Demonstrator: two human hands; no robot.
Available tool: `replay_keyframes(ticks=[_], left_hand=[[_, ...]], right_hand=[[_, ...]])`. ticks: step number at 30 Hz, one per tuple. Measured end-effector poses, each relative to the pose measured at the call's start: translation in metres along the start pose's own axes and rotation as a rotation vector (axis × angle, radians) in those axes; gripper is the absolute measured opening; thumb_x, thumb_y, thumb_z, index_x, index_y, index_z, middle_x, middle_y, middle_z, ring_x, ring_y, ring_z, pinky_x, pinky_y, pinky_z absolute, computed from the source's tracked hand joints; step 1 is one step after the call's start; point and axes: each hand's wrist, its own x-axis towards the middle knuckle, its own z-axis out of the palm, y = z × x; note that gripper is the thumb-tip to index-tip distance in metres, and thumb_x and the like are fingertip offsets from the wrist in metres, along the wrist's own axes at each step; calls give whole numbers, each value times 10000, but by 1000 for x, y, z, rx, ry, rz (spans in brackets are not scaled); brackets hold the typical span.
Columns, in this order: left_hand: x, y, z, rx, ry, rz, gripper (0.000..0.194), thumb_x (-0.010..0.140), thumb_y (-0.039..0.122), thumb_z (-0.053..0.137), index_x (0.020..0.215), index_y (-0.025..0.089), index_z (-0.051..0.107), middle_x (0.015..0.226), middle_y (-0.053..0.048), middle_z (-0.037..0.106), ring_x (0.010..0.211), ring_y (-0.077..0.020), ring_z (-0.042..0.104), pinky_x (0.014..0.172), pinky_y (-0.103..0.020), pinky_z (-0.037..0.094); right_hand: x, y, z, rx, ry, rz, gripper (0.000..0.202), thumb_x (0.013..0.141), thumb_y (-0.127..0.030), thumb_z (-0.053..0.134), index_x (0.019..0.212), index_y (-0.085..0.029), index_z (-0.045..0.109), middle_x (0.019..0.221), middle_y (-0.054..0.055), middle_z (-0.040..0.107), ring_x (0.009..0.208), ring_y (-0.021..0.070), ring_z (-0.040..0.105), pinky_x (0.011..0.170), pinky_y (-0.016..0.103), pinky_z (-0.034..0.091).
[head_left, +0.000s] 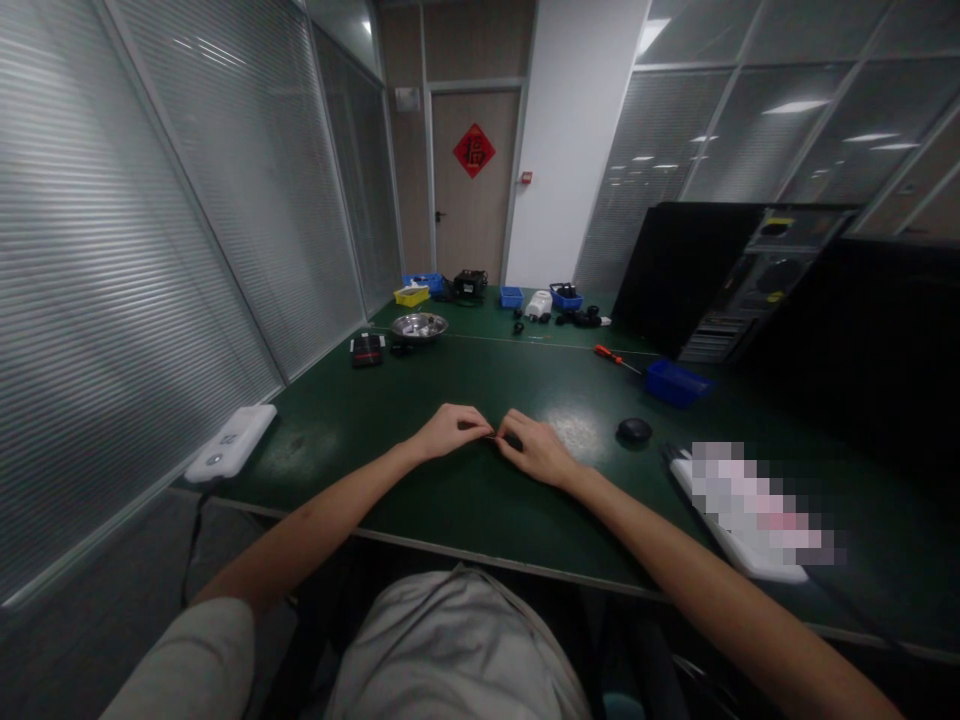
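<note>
The left hand (452, 430) and right hand (538, 449) pinch one tiny thing (493, 435), unclear to me. The door (478, 220) sign (474, 151) reads "福"

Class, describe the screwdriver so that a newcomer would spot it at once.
On the green table, find the black computer at the right. Near its base, the screwdriver lies with its shaft toward a blue tray. Its orange-red handle sets it apart from that tray and the black mouse.
</note>
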Motion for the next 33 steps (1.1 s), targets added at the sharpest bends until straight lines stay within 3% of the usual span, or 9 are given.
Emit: replay_keyframes(ticks=[4,8,16,19,22,26,29,31,33], left_hand=[[6,-8,1,66,55,-3,248,955,377,641,1030,200,798,1047,-79,718,936,-189,668,876,-312,514],[9,-12,4,171,-31,42,230,976,332,605,1009,202,792,1012,-71,705,938,-185,656,892,-313,502],[-1,0,-5,159,-43,59,297,961,164,504,1136,204,741,1139,-79,680,1049,-200,634,968,-335,489],[-2,4,-5,178,-90,102,316,924,139,539,1169,210,726,1184,-80,673,1137,-220,601,1039,-358,456],[-2,6,-3,224,-116,126,272,952,240,589,1191,220,718,1223,-86,667,1176,-234,582,1069,-381,436],[-1,6,1,284,-140,125,273,1010,323,543,1205,242,716,1221,-82,680,1163,-224,587,1054,-371,441],[-1,5,2,312,-153,134,303,1039,317,484,1234,237,701,1186,-83,694,1124,-218,603,1021,-356,457],[-1,2,2,328,-142,143,310,1042,309,476,1249,229,693,1175,-86,697,1109,-221,609,1008,-358,464],[-1,-5,-2,347,-125,136,310,1037,299,484,1265,227,683,1173,-88,698,1107,-222,613,1004,-365,470]], right_hand=[[0,-1,-1,2,0,0,55,979,-273,576,1010,-234,598,1025,14,606,799,141,592,707,261,418],[0,1,1,2,1,-6,65,984,-286,570,1009,-237,605,1021,16,605,815,146,594,709,261,419],[-2,-1,-1,8,19,-20,70,979,-291,558,1003,-243,603,1023,19,614,770,139,584,686,254,409],[-5,-4,-2,-2,89,-5,99,964,-333,568,980,-236,585,973,23,630,737,146,572,656,260,390],[-6,-10,-6,46,232,35,206,946,-387,581,830,-225,528,778,3,591,656,144,531,619,270,367],[2,-39,-24,246,464,0,419,1011,-409,457,643,-227,370,595,-15,409,546,134,420,565,294,345],[-6,-78,-40,428,579,-154,400,1019,-451,400,689,-238,470,605,11,449,548,165,463,564,342,392],[-28,-104,-47,433,522,-176,431,983,-572,343,800,-278,599,633,41,514,593,216,554,600,415,459],[-61,-124,-50,209,336,-21,432,870,-715,386,908,-394,673,674,66,571,673,276,622,643,508,491]])
